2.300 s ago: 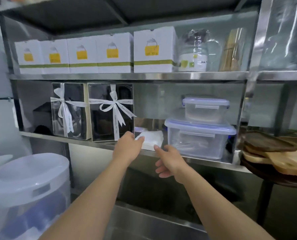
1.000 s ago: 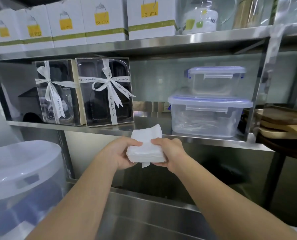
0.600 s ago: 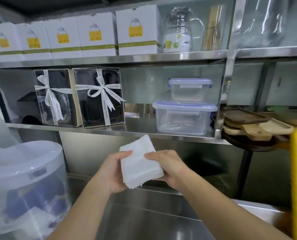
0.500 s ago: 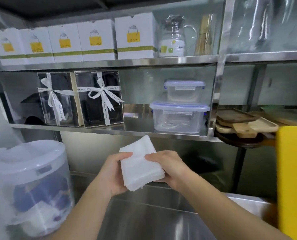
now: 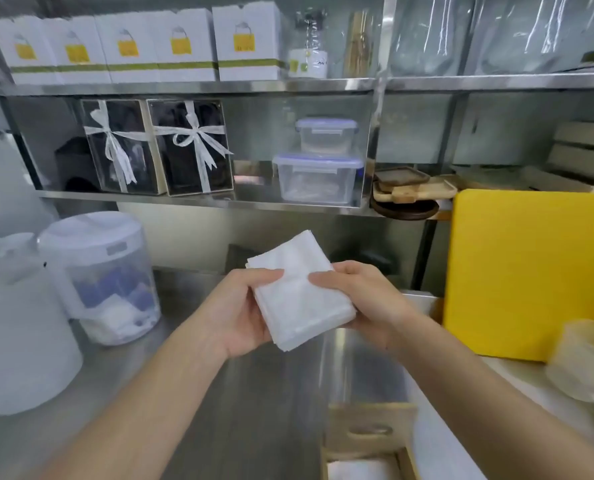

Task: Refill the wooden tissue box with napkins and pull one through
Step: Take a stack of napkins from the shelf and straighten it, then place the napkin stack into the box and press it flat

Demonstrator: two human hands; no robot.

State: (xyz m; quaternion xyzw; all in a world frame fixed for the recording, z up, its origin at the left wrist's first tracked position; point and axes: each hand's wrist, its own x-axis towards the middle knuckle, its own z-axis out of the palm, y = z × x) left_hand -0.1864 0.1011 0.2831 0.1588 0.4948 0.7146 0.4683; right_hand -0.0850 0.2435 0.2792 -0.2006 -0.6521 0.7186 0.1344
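Both hands grasp a stack of white napkins above the steel surface: the left hand clasps its 9 o'clock edge with the thumb on top, the right hand clasps the 3 o'clock edge likewise. The stack tilts, its far corner toward 12 o'clock. The wooden box sits on the surface at 5 o'clock from the napkins, well apart, its slotted lid off and white paper showing inside. A yellow board stands at 3 o'clock, a lidded plastic tub at 9 o'clock.
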